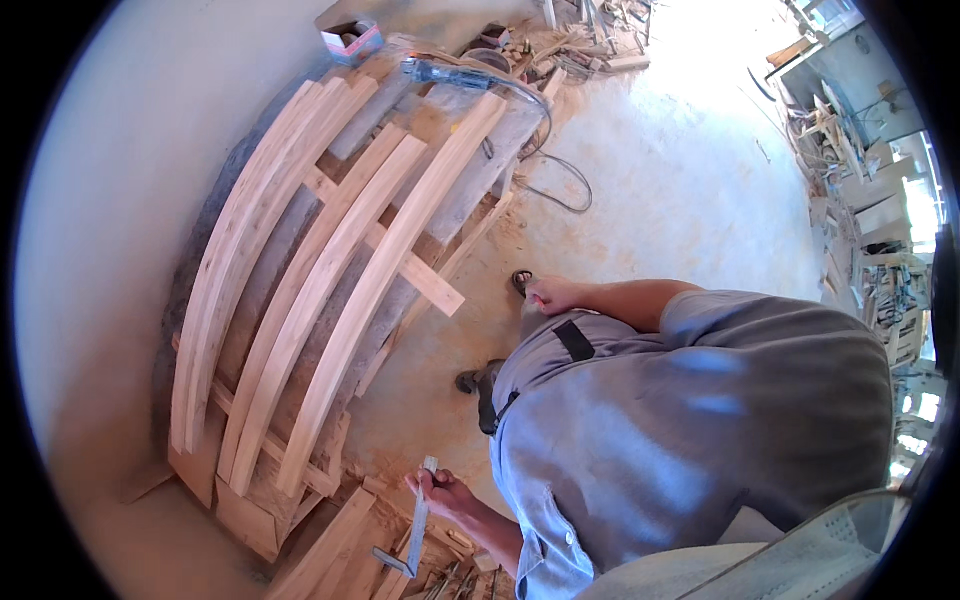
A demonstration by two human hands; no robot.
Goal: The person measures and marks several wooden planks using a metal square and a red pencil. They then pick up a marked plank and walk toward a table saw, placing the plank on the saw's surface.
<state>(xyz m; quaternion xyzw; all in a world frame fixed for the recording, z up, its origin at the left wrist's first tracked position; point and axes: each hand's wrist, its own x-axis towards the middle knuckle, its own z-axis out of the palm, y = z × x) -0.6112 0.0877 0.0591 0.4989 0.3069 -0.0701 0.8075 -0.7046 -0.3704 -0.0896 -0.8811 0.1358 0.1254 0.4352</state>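
Left hand (447,496), bottom centre of frame: fingers closed round the long blade of a metal square (418,532), short arm toward lower left. Square is in the air, apart from the curved boards. Right hand (552,295), centre of frame, beside the leg: fingers look curled; cannot tell if anything is in them.

Judged from the square in hand: a checking or marking stage, tool readied but not yet laid on wood. Such a move would call for seating the square flush to a board edge and a steady free hand.

Outward, left half of frame: curved pale boards on a low grey bench (475,182). Count: one single board (440,180) on the right, a middle pair (345,246), then a left-hand group (222,250), at least two, edges too close to separate. Five or more in all. Crosspieces beneath, two made out: upper one (437,286) poking out to the right, lower one (318,480) near the boards' bottom ends.

Further: one blue power tool (440,75) with its cord, upper centre; one small open box (352,42), upper left; scrap wood (605,45) at top, too many pieces to count.
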